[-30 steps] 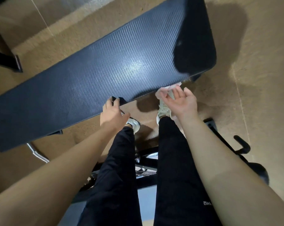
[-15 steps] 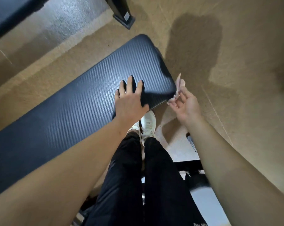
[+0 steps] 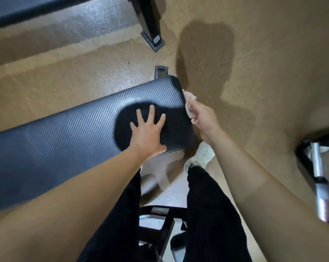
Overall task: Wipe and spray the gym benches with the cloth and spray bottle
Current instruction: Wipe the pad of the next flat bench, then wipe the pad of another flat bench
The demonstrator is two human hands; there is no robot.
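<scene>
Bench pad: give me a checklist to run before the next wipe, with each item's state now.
1. Cloth in hand: ok, the right hand is closed on it.
2. Cloth meets the bench pad: ok, it sits against the pad's end edge.
3. Pad steadied: ok, the left hand lies flat on top, fingers spread.
4. Spray bottle within reach: cannot tell, none is in view.
5. Pad top free of clutter: ok, only the left hand rests on it.
6. Footing: ok for the one shoe seen, flat on the floor beside the pad; the other is hidden.
</scene>
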